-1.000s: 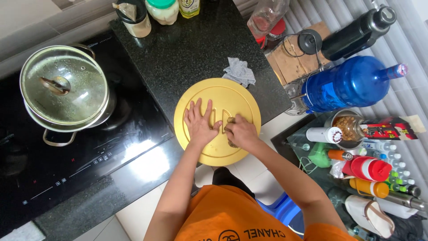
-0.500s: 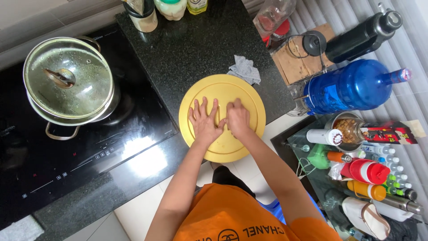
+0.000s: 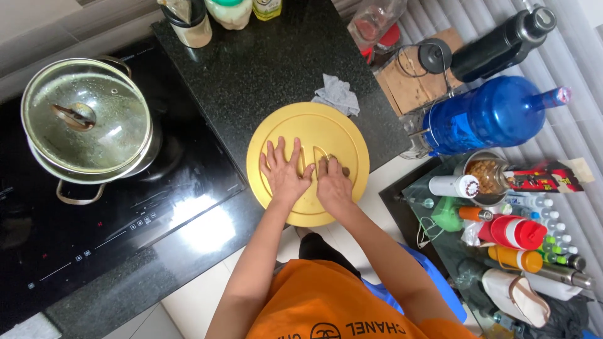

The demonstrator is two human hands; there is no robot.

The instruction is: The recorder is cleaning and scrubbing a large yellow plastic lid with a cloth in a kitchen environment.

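Left hand flat, fingers spread wide on round yellow board — right hand curled beside it, grip unclear; black desk.

One head camera looks straight down, fairly near, onto the dark counter
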